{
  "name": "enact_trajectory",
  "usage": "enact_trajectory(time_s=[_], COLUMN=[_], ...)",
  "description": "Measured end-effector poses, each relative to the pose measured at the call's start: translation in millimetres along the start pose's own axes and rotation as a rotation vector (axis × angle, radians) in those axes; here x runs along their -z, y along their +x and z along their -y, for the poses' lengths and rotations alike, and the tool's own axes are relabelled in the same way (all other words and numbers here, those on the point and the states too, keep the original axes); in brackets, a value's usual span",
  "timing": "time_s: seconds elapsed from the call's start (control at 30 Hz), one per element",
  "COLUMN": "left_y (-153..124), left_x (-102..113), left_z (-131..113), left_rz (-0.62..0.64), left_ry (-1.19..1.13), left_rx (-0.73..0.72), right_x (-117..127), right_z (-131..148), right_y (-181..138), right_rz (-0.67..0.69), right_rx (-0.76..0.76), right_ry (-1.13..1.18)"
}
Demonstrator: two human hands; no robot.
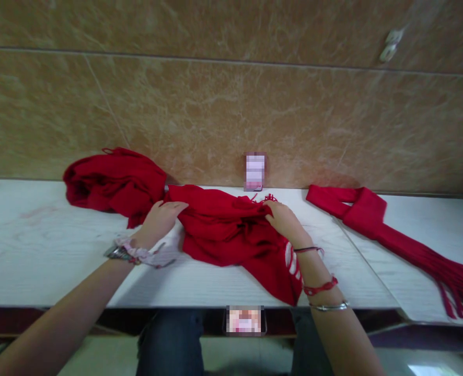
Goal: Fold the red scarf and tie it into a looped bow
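Note:
A crumpled red scarf [223,235] lies on the white tabletop in front of me, with white lettering near its lower right corner and some fringe at its back edge. My left hand [161,222] pinches its upper left part, fingers closed on the cloth. At the upper right part of the same scarf, my right hand [286,222] grips a fold; its fingertips are partly hidden by the cloth. Just left of my left hand sits a bunched pile of red cloth [114,183] against the wall.
A folded red scarf [367,211] with long fringe rests at the right. A small blurred upright item [255,171] stands by the tiled wall [200,115]. The white table [59,261] ends at a front edge above my legs, where a phone-like item [245,320] shows.

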State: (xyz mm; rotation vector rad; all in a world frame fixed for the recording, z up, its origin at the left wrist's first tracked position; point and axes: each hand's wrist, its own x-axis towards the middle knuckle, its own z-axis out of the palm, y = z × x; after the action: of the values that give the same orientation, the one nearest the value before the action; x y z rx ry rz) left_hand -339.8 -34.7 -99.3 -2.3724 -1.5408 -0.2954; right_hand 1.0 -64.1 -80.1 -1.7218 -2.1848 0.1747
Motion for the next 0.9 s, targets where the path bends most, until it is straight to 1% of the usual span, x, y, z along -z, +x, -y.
enact_trajectory(time_s=[0.07,0.1,0.13,0.17,0.2,0.23,0.3,0.37,0.47,0.53,0.6,0.7,0.8,0.9], left_y=[-6.7,-10.0,-12.9,-15.0,-16.1,-16.0,-12.4,-6.0,3.6,8.5,12.6,18.2,22.1,22.3], left_x=[4.0,4.6,4.3,3.4,2.2,1.2,0.6,2.9,10.4,15.5,20.1,29.9,49.7,75.4], left_z=[-13.4,-25.6,-39.4,-52.9,-64.7,-73.6,-81.4,-78.1,-66.2,-60.6,-57.5,-52.3,-36.9,-5.8], left_rz=[-0.074,-0.073,-0.031,0.038,0.098,0.138,0.173,0.155,0.111,0.096,0.084,0.062,0.02,-0.044], left_ry=[-0.083,-0.136,-0.178,-0.207,-0.224,-0.238,-0.258,-0.277,-0.303,-0.292,-0.244,-0.147,-0.031,0.084], left_rx=[0.018,-0.033,-0.108,-0.192,-0.244,-0.263,-0.278,-0.277,-0.279,-0.28,-0.275,-0.267,-0.231,-0.144], right_x=[-4.8,-6.7,-8.1,-9.1,-9.8,-10.2,-10.7,-11.2,-12.7,-13.7,-13.7,-10.7,-4.2,1.6], right_z=[-2.5,-3.8,-4.7,-5.2,-5.1,-4.5,-1.8,2.5,9.9,13.2,14.0,9.4,-2.0,-17.1], right_y=[0.0,-0.5,-1.3,-2.6,-4.3,-6.4,-11.5,-16.7,-22.2,-22.9,-21.4,-17.3,-14.8,-14.5], right_rz=[0.012,0.035,0.077,0.139,0.212,0.286,0.403,0.456,0.45,0.397,0.315,0.209,0.19,0.149], right_rx=[0.127,0.194,0.252,0.288,0.301,0.295,0.26,0.209,0.127,0.111,0.119,0.129,0.106,0.023], right_ry=[0.078,0.118,0.155,0.186,0.208,0.218,0.208,0.166,0.065,-0.002,-0.045,-0.038,-0.02,-0.046])
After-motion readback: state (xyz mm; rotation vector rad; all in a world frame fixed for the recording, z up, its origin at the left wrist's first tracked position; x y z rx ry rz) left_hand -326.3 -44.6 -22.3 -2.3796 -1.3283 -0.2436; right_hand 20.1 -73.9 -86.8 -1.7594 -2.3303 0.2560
